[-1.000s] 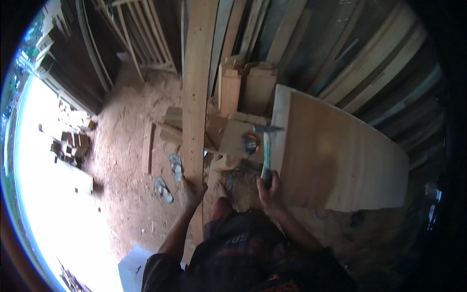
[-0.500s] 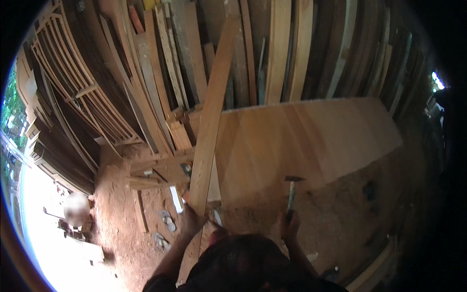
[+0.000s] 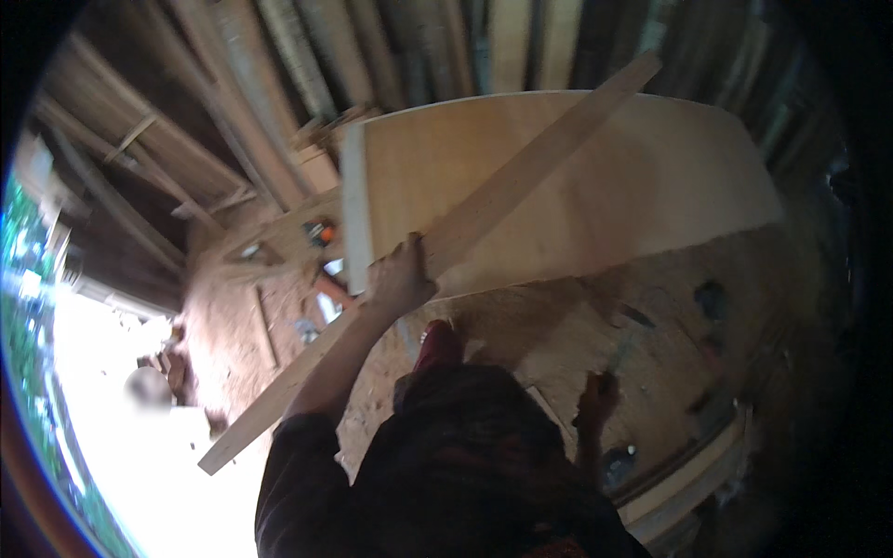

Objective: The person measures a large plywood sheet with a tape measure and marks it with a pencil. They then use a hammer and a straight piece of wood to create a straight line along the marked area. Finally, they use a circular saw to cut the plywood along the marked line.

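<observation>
My left hand [image 3: 402, 277] is closed around the middle of a long wooden plank [image 3: 530, 177]. The plank runs diagonally, its near end at the lower left beside my forearm and its far end over a broad wooden panel [image 3: 688, 177]. Whether plank and panel touch, I cannot tell. Lower on the right, my right hand [image 3: 597, 400] is wrapped around the handle of a hammer [image 3: 636, 317], its head pointing away from me. Both hammer and right hand are blurred by motion. One of my feet [image 3: 439, 342] stands on the ground just below the panel's near edge.
Several boards [image 3: 335, 56] lean along the back, with a slatted wooden frame [image 3: 139, 139] at the left. An orange-and-black tool [image 3: 321, 232] lies left of the panel. Wooden beams [image 3: 688, 484] lie at the lower right. Bright daylight enters from the left.
The plank has swung from nearly upright in view to a diagonal, its far end moving right. My left hand has moved farther out. The hammer has shifted right, and the view has tipped down.
</observation>
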### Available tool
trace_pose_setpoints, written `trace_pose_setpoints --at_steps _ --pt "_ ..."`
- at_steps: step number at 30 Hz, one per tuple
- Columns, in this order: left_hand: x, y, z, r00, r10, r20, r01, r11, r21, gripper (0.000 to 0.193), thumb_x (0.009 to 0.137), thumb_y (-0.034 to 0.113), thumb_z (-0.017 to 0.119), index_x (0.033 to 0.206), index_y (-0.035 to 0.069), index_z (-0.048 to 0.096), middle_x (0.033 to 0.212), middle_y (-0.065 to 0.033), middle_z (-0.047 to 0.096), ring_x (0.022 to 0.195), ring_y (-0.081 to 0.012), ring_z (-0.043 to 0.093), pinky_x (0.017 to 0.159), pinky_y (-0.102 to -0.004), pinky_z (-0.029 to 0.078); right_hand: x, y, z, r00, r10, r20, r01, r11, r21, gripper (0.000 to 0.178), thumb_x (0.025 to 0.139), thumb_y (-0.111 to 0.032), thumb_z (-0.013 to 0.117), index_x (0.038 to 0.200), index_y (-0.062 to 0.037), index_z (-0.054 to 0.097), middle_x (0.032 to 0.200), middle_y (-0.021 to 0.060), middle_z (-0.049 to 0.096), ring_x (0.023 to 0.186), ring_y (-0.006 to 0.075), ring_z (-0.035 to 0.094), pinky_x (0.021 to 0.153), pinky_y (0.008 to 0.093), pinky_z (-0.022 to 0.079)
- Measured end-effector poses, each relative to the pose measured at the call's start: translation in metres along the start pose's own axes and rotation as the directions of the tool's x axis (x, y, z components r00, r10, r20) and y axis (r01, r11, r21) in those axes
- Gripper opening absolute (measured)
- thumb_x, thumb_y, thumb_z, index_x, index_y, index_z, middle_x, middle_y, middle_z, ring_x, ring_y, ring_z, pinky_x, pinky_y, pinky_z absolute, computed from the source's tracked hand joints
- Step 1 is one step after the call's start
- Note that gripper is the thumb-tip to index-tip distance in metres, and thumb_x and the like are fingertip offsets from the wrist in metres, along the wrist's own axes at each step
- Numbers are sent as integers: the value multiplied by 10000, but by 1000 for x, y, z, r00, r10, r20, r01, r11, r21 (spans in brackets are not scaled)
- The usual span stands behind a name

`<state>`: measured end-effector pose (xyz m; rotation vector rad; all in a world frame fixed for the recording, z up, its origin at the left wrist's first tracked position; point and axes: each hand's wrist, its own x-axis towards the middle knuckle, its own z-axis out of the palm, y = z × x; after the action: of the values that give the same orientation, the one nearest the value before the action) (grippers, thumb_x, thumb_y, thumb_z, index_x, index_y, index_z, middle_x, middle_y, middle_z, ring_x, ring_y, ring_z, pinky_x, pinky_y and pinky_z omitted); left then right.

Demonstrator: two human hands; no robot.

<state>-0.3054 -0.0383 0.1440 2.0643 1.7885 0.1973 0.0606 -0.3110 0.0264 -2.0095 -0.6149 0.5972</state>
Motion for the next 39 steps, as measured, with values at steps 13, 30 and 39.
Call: trace_pose_setpoints --at_steps 13,30,39 --pt "169 129 99 838 475 269 -510 857 75 1223 641 362 903 1636 285 196 1285 -201 649 1151 -406 663 946 -539 527 58 -43 -10 985 15 -172 -48 980 -193 370 870 -330 819 936 -3 658 792 151 708 722 275 695 666 424 538" --pt "297 334 161 692 555 461 -567 814 -129 1189 653 433 883 1632 309 221 1401 -193 529 1152 -416 653 940 -567 559 192 -33 -21 904 364 -225 -367 930 31 360 841 -347 815 916 -8 716 684 102 668 628 214 635 625 399 514" --pt "331 434 193 731 403 551 -458 888 -41 1131 710 470 850 1630 303 213 1406 -182 540 1254 -367 592 961 -539 560 356 24 -104 997 57 -47 -54 997 62 215 884 -171 810 857 -68 623 660 -10 600 566 104 510 522 290 435"
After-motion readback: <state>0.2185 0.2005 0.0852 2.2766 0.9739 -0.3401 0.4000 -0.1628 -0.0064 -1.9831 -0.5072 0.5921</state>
